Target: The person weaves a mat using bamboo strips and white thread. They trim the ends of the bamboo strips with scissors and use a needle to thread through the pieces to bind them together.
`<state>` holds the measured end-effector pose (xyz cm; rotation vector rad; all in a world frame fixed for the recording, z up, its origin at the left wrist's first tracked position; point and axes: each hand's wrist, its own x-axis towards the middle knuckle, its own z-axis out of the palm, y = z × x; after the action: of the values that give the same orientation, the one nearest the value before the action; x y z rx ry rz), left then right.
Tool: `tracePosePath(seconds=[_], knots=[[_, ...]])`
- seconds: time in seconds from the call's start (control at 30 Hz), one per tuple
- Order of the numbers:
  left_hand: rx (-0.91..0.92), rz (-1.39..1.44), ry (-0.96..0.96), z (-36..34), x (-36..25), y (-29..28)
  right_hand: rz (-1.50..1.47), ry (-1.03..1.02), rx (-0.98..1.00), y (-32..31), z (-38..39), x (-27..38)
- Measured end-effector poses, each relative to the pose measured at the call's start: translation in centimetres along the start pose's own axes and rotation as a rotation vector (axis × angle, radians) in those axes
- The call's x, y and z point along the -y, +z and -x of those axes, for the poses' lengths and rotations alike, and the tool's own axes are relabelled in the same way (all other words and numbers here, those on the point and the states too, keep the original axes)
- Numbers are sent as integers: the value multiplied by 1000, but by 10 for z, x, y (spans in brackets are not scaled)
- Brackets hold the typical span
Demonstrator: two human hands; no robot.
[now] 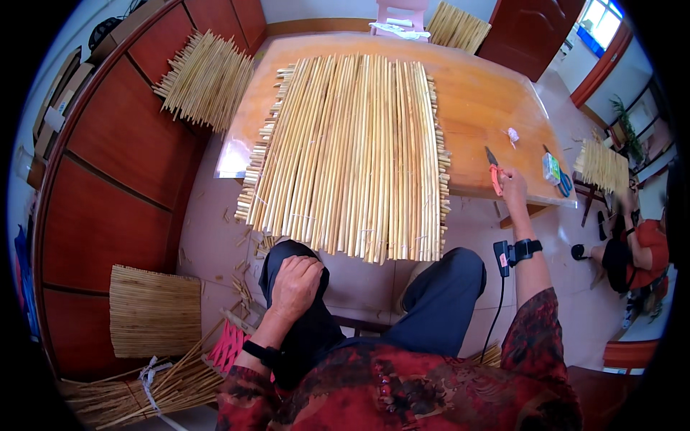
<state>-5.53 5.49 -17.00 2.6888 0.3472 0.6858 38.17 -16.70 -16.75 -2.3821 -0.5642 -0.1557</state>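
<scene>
My left hand (299, 279) lies over my left knee, its fingers flat on the dark trouser cloth, with nothing in it. At the table's right side my right hand (512, 188) closes round the orange-red handles of a pair of scissors (494, 172). Their dark pointed blades face away from me over the tabletop. In front of me, a stack of mats (352, 151) made of straight, tan stalks covers the middle of the table. The top mat's near edge juts out toward my knees, and thin pale ties cross its stalks.
The wooden table (478, 93) also bears a crumpled pale string (512, 135), a small green-and-clear box (551, 169) and blue-handled scissors (565, 185). More mats (208, 82) lean by red cabinets (115, 129). A stalk bundle (144, 391) lies lower left. Another person (643, 251) sits far right.
</scene>
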Motion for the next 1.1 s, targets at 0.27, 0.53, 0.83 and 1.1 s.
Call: tracePosePath(seconds=[0.27,0.53,0.83,1.1], knots=[[48,97,24,5,-10,3,-607,51,149,-29,94,44],[497,1068,-448,-1,-61,35,-671,-36,484,-20,226,99],[531,1513,-641,-11,-75,47,-411,-226,435,-2,249,127],[485,1722,-737,-5,-64,66,-347,-260,459,3,245,140]])
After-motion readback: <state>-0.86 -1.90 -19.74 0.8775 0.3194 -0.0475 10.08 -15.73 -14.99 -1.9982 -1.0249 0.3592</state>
